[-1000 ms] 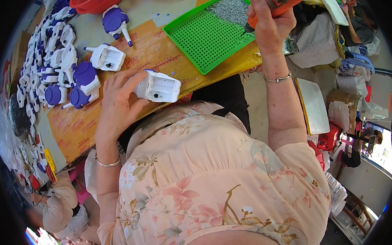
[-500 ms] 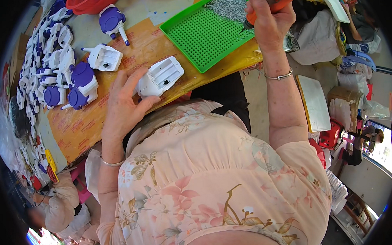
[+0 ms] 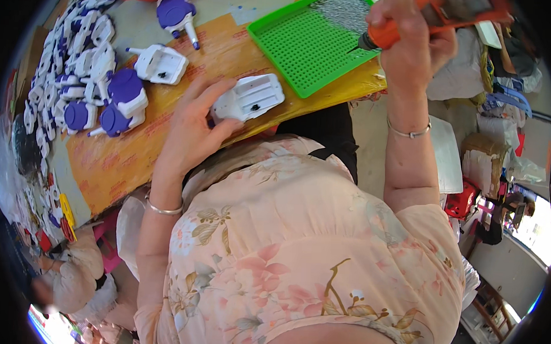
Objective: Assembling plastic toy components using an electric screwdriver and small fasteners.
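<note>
My left hand (image 3: 189, 129) rests on a white plastic housing (image 3: 249, 98) lying on the brown table (image 3: 124, 160), fingers curled around its near end. My right hand (image 3: 407, 46) is raised over the green perforated tray (image 3: 310, 43) and grips an orange power screwdriver (image 3: 426, 19), whose dark tip points down at the tray. A patch of small grey screws (image 3: 339, 9) lies at the tray's far corner.
Another white housing (image 3: 161, 63) and several white and purple assembled parts (image 3: 117, 97) lie to the left. A long row of such parts (image 3: 61, 61) runs along the table's left side. Boxes, bags and a red stool (image 3: 462, 203) stand on the floor at right.
My left hand has turned the white housing and drawn it nearer the table edge. My right hand, with the screwdriver, has stayed raised over the green tray.
</note>
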The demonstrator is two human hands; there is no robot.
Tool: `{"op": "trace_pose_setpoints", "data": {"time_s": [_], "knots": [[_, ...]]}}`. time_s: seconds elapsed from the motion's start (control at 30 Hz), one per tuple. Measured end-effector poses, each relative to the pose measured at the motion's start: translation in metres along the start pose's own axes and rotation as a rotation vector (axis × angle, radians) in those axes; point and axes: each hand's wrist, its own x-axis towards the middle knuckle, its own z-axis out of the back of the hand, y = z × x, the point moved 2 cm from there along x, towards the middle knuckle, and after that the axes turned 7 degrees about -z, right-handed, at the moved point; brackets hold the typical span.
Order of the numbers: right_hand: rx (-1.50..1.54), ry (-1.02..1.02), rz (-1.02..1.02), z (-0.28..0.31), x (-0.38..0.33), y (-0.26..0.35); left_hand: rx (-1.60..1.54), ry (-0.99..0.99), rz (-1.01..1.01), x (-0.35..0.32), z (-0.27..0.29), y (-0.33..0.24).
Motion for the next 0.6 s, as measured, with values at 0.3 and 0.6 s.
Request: {"op": "trace_pose_setpoints", "data": {"time_s": [0.3, 0.6], "knots": [[-0.374, -0.048, -0.502, -0.09, -0.049, -0.014, 0.005, 0.004, 0.01, 0.002, -0.002, -0.001], [-0.408, 0.099, -0.397, -0.085, -0.042, -0.053, 0.019, 0.0, -0.003, 0.004, 0.0, -0.004]]}}
